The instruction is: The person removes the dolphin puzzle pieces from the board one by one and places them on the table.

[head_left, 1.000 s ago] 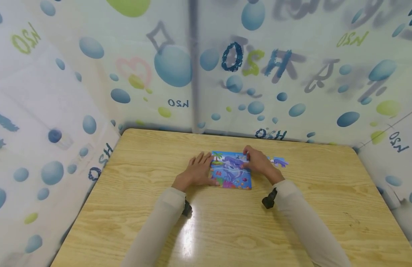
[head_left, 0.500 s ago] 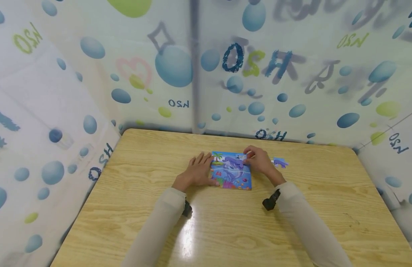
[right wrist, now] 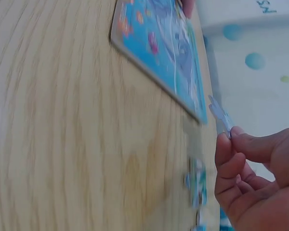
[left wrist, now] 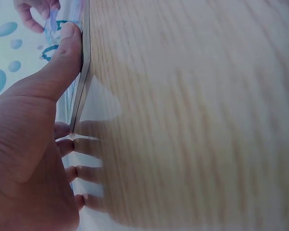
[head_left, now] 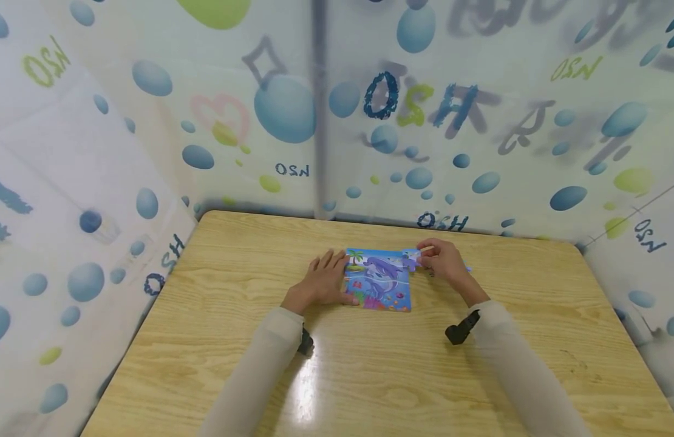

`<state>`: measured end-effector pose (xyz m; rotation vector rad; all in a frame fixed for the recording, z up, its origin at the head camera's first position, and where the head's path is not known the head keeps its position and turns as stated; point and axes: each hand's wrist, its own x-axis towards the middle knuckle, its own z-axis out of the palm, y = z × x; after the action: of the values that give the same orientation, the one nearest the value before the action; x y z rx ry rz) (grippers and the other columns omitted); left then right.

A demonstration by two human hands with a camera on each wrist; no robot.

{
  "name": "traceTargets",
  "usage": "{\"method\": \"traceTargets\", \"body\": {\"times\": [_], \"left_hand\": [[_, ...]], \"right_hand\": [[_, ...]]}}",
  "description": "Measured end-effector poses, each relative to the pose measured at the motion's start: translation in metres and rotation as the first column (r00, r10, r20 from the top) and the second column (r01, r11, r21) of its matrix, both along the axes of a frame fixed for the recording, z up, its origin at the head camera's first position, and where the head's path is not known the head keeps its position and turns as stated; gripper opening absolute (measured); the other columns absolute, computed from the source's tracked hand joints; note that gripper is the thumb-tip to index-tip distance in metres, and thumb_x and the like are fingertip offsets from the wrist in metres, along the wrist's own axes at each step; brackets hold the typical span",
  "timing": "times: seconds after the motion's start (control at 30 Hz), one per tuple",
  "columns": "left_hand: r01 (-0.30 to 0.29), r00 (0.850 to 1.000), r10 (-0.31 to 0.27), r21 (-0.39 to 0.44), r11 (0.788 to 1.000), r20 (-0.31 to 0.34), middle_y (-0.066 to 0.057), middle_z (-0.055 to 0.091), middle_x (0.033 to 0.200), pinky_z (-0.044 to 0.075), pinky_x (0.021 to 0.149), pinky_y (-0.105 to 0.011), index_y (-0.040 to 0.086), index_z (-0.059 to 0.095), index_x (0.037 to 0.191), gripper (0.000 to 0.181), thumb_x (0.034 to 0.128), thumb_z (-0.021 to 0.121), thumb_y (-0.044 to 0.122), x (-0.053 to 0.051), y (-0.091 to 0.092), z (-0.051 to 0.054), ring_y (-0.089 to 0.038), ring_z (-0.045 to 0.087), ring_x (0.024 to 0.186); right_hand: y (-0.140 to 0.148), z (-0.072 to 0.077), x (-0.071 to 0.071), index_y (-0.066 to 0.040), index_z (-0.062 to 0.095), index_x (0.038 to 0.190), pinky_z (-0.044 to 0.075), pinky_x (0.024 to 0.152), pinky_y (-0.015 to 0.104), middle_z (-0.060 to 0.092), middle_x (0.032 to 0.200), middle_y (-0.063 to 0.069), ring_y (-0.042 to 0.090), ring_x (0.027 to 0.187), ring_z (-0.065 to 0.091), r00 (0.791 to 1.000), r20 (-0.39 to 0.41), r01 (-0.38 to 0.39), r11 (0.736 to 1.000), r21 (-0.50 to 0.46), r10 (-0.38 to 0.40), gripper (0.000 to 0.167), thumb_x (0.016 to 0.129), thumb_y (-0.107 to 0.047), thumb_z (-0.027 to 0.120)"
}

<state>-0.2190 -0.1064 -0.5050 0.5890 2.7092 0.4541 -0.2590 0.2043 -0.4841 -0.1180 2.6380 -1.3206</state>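
Observation:
A dolphin jigsaw puzzle (head_left: 376, 285) in its thin board lies on the table, with a palm tree at its upper left. My left hand (head_left: 324, 280) rests on its left side with the fingers spread. In the left wrist view the thumb (left wrist: 65, 57) lies over the board's edge. Between thumb and index finger my right hand (head_left: 443, 262) pinches a puzzle piece (head_left: 410, 258), raised off the table by the board's upper right corner. The right wrist view shows this piece (right wrist: 220, 115) nearly edge-on, apart from the board.
Loose puzzle pieces (right wrist: 198, 183) lie on the table right of the board, mostly behind my right hand in the head view. The wooden table (head_left: 370, 376) reaches back to a patterned curtain wall (head_left: 364, 145).
My right hand has drawn back to the right from the board's upper right corner, and the pinched puzzle piece now shows lifted. My left hand has stayed in place.

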Motion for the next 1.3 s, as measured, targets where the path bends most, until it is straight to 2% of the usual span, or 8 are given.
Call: {"method": "traceTargets", "body": {"times": [0.13,0.43,0.7,0.93,1.13,1.3], "left_hand": [[-0.001,1.0,0.001,-0.001,1.0,0.001,-0.007,0.007,0.167,0.006,0.121,-0.058,0.013,0.015,0.16,0.111,0.0795,0.069,0.068,0.0,0.0,0.0,-0.033,0.0,0.154],[-0.001,1.0,0.001,0.0,1.0,0.006,-0.006,0.006,0.168,0.005,0.121,-0.057,0.013,0.013,0.16,0.112,0.0797,0.068,0.068,0.001,-0.001,0.0,-0.033,-0.001,0.154],[-0.004,1.0,0.004,-0.003,1.0,0.007,-0.006,0.006,0.168,0.005,0.121,-0.057,0.014,0.013,0.16,0.113,0.0793,0.068,0.069,0.001,0.0,0.0,-0.032,-0.001,0.154],[-0.004,1.0,0.003,0.002,1.0,0.006,-0.007,0.006,0.168,0.005,0.121,-0.057,0.013,0.013,0.16,0.113,0.0794,0.069,0.068,0.001,0.0,0.001,-0.033,-0.001,0.154],[-0.002,1.0,0.002,-0.001,1.0,0.007,-0.007,0.007,0.167,0.005,0.121,-0.057,0.012,0.013,0.16,0.112,0.0796,0.069,0.068,0.002,0.0,0.003,-0.034,0.0,0.154],[-0.002,1.0,0.002,0.011,1.0,0.003,-0.007,0.008,0.167,0.005,0.121,-0.058,0.012,0.014,0.16,0.112,0.0795,0.069,0.068,0.002,0.0,0.002,-0.034,0.0,0.154]], "right_hand": [[0.016,0.003,0.003,0.004,0.057,0.128,0.052,0.068,0.031,0.066,0.107,0.024,0.024,0.083,0.064,1.0,0.009,0.022,1.0,0.006,-0.022,0.035,0.095,-0.005,0.065],[0.046,0.005,0.008,0.005,0.058,0.126,0.053,0.065,0.029,0.065,0.11,0.025,0.025,0.087,0.066,0.997,0.038,0.066,0.997,0.045,-0.067,0.032,0.096,-0.006,0.063],[0.068,0.002,0.01,0.004,0.056,0.132,0.055,0.068,0.028,0.063,0.121,0.029,0.017,0.087,0.065,0.99,0.08,0.118,0.993,0.032,-0.12,0.037,0.098,-0.01,0.061],[0.09,0.0,0.013,0.004,0.054,0.135,0.054,0.069,0.028,0.059,0.124,0.029,0.008,0.083,0.065,0.983,0.085,0.159,0.987,0.021,-0.16,0.038,0.1,-0.011,0.059],[0.105,0.0,0.016,0.004,0.053,0.137,0.053,0.074,0.022,0.056,0.131,0.031,0.008,0.09,0.061,0.974,0.102,0.197,0.979,0.045,-0.201,0.039,0.1,-0.009,0.057],[0.115,0.001,0.019,0.007,0.052,0.137,0.051,0.073,0.018,0.063,0.121,0.026,0.002,0.085,0.061,0.97,0.112,0.212,0.976,0.045,-0.216,0.041,0.099,-0.007,0.057]]}}
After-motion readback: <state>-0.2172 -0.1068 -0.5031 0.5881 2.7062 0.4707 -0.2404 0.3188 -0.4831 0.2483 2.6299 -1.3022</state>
